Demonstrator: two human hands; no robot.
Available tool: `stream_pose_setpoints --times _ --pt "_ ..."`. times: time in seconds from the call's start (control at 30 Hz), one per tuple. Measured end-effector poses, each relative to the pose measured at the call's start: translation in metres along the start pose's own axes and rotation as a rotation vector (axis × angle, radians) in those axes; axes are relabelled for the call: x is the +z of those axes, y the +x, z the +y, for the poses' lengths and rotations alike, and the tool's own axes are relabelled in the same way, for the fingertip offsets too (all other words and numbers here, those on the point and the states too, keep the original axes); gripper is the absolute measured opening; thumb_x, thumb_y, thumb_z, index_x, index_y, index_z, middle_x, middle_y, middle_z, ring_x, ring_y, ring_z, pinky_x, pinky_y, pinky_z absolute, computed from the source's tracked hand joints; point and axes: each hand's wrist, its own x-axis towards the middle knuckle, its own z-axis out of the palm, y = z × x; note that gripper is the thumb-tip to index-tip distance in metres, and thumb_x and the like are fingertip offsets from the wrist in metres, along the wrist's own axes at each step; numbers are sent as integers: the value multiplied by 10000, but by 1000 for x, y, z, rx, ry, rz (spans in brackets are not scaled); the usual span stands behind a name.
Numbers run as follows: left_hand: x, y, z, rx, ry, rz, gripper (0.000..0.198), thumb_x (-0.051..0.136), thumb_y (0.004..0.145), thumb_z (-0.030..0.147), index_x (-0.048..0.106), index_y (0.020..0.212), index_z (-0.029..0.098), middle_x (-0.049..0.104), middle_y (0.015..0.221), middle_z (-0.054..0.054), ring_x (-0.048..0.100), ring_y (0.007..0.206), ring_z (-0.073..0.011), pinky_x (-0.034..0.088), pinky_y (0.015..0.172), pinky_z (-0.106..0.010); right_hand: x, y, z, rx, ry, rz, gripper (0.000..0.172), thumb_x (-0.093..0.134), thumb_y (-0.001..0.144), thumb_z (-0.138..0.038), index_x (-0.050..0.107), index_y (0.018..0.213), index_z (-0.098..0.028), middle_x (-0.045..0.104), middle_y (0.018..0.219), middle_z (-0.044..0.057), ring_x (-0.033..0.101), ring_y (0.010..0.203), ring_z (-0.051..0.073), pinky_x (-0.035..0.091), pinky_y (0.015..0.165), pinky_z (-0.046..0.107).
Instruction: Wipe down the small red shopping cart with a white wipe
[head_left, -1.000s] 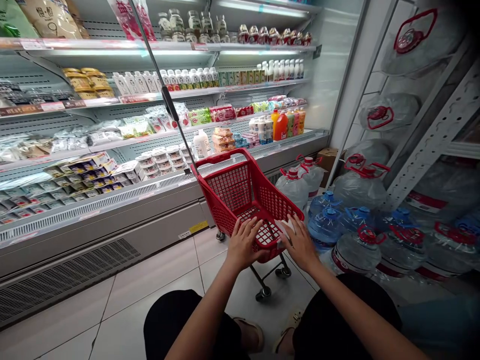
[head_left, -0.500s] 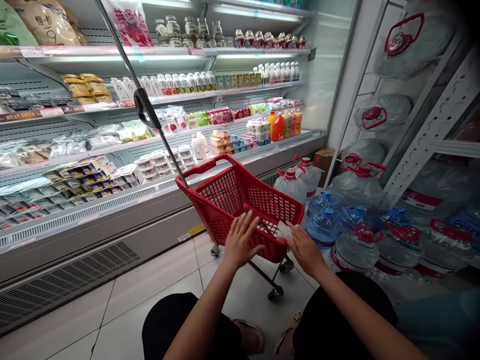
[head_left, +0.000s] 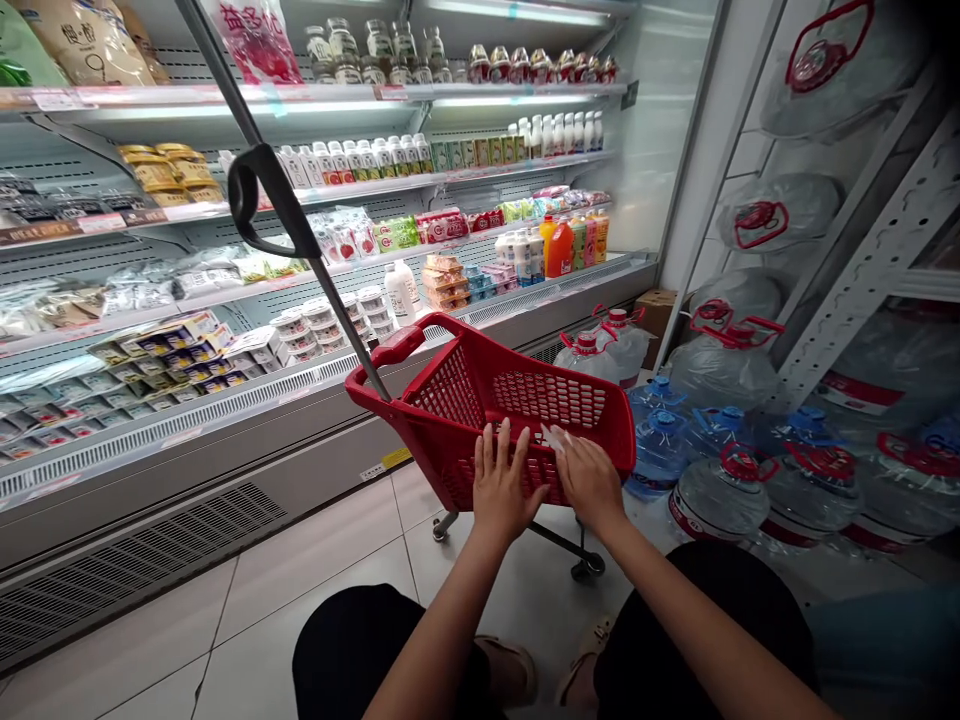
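Observation:
A red wheeled shopping basket (head_left: 420, 435) stands in front of me, its near side facing my knees. My left hand (head_left: 504, 488) is stretched out with fingers spread, against or just over the near side of the basket. Close beside it, my right hand (head_left: 591, 482) pinches a crumpled white tissue (head_left: 553, 438) at the near wall of the basket. The tissue is partly covered by my fingers. From the left end of the basket a long grey pole with a black loop handle (head_left: 277, 200) rises up and leftward.
An open chiller (head_left: 330, 400) with several shelves of bottles, tubs and packs runs behind the basket. To the right are large water bottles (head_left: 720, 500) on the floor and a white metal rack (head_left: 847, 260) of more bottles. Pale tiles (head_left: 330, 545) cover the floor.
My right hand has moved left with the tissue, closer to my left hand. My left hand has shifted slightly right. The basket has turned a little, its right end swinging right and upward.

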Motion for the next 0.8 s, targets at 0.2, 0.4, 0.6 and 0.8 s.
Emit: stream_pose_setpoints --times 0.2,0.4,0.6,0.8 --pt "-14 0 -1 127 28 -62 1040 615 920 356 -64 1699 237 141 1762 -4 162 1626 -316 175 1341 -540 2 14 -17 -131 -7 6 563 321 1069 -254 387 1622 -170 582 1532 133 557 1378 292 375 1189 518" --pt "-50 9 -50 106 111 15 790 555 1017 337 139 1685 396 182 1750 21 248 1606 -275 98 1337 -577 -13 8 26 -85 -51 20 525 331 1081 -290 477 1568 -157 628 1482 130 580 1355 279 374 1188 494" --pt "-88 18 -90 4 163 183 640 506 1048 421 297 1649 354 260 1731 -35 287 1588 -337 -86 1285 -682 -9 13 44 25 -71 77 509 305 1083 -314 605 1448 -125 683 1392 159 597 1321 279 374 1180 493" --pt "-105 46 -99 169 111 -9 536 491 1040 516 502 1538 316 405 1674 -49 500 1461 -331 169 1277 -605 -9 15 55 19 -88 67 510 314 1077 -321 618 1434 -119 690 1371 168 603 1297 284 386 1160 481"
